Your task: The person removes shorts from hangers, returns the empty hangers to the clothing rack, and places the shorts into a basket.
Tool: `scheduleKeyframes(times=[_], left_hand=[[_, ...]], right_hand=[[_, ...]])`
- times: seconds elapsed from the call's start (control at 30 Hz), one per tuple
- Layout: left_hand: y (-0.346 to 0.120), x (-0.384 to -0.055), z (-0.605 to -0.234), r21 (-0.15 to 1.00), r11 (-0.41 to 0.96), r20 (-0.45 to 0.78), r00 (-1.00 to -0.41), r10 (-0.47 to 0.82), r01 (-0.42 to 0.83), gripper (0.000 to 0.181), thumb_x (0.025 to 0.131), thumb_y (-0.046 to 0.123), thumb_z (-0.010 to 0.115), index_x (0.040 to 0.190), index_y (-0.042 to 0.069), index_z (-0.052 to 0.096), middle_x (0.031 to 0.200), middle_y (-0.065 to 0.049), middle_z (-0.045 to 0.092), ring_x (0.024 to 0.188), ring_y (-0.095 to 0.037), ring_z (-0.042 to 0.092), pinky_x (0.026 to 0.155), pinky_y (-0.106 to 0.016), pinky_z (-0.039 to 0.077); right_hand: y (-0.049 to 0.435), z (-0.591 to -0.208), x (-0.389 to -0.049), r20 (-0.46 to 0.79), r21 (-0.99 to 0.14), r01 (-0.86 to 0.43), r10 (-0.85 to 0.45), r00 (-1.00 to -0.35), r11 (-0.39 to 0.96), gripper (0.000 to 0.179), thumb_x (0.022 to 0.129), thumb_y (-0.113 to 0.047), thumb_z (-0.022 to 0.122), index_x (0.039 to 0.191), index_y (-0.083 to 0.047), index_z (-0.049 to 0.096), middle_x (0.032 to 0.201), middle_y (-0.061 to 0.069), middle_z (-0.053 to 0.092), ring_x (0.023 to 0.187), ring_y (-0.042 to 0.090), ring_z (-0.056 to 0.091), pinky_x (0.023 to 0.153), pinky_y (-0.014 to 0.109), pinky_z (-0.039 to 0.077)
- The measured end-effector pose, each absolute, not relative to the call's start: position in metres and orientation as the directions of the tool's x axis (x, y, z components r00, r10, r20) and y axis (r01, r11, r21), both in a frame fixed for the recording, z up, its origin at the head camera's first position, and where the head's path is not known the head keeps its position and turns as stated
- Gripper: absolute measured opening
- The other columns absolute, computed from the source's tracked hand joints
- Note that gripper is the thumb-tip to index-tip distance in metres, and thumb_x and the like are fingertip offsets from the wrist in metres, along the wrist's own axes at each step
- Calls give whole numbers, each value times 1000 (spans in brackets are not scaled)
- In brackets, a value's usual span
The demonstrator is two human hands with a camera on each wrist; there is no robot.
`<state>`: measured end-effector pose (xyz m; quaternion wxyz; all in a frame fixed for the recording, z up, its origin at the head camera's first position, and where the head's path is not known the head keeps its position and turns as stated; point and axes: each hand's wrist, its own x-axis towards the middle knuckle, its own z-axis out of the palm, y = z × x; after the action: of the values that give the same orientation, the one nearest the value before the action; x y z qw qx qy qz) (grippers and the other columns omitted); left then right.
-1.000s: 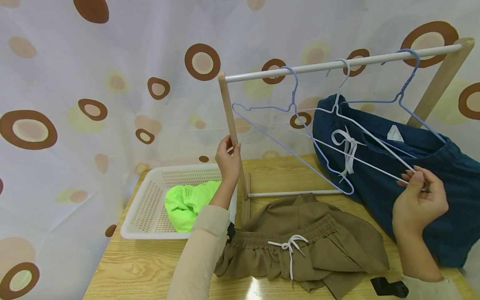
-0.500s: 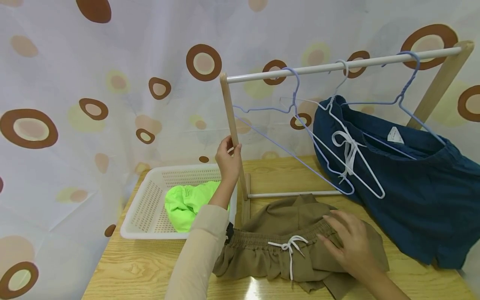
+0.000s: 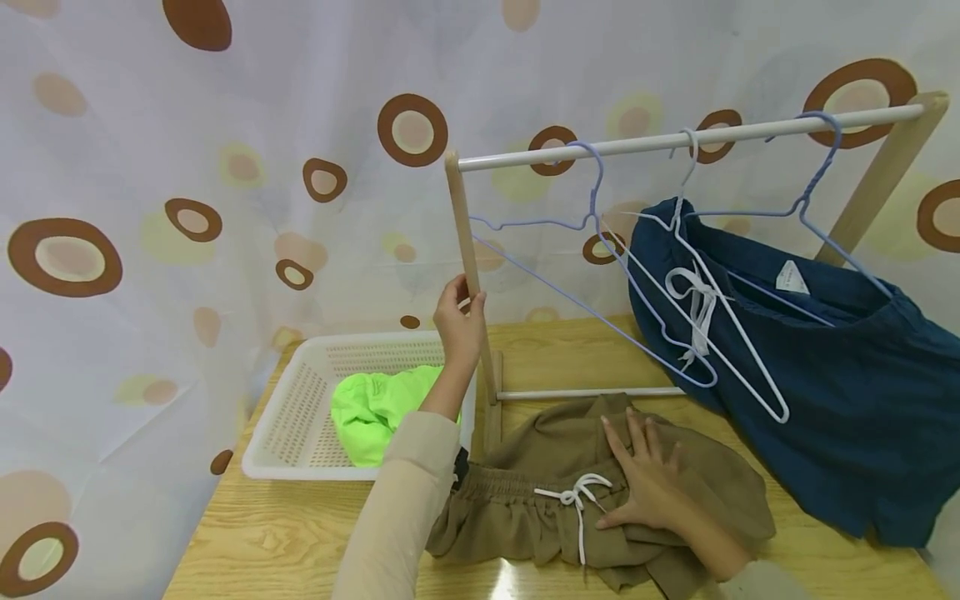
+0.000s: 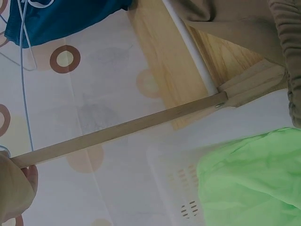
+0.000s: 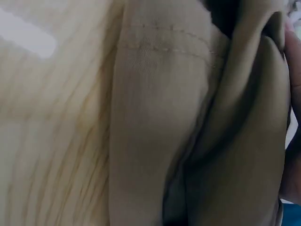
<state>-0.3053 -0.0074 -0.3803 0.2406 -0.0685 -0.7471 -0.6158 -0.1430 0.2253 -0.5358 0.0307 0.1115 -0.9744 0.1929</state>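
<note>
My left hand [image 3: 460, 325] grips the left wooden post [image 3: 466, 225] of a small clothes rack, thumb on one side and fingers behind; the left wrist view shows the same post [image 4: 122, 131] running from the hand to its foot. On the table, brown shorts [image 3: 525, 517] with a white drawstring lie crumpled. My right hand [image 3: 651, 483] rests on them with spread fingers. A bare white hanger [image 3: 731, 342] hangs mid-rail, between a bare lilac hanger [image 3: 555, 292] and another lilac hanger [image 3: 813, 179] carrying dark blue shorts [image 3: 810, 400]. Brown cloth [image 5: 160, 117] fills much of the right wrist view.
A white perforated basket [image 3: 288, 417] stands left of the rack, with a bright green garment [image 3: 378, 408] in it. The rack's white rail [image 3: 637, 146] runs above the shorts. A patterned curtain [image 3: 225, 125] hangs behind the wooden table [image 3: 285, 533].
My right hand has let go of the white hanger and come down left onto the brown shorts. The hanger has swung on the rail. My left hand stays on the post.
</note>
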Motion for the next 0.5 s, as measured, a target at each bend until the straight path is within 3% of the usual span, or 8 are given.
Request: scheduleKeyframes(times=[0.23,0.5], left_hand=[[-9,-304,-380,883,243,451,-868,-206,401,32,87,-1,59,119,-4,55,109,-21,62,106,-30,60,87,-31,53],[-8,-303,-379,882,243,452,-870,-198,403,32,87,-1,60,118,-5,55,109,-21,62,106,-30,60,88,-30,53]], right_hand=[[221,-552,-159,-29,-315,-194,-213,-977,929,141,36,-75,74,148,-19,11,148,35,8,126,67,14,79,87,12],[218,-552,-164,-85,-281,-203,-235,-968,938,129,35,-72,76,140,-10,36,140,36,27,119,68,25,76,84,24]])
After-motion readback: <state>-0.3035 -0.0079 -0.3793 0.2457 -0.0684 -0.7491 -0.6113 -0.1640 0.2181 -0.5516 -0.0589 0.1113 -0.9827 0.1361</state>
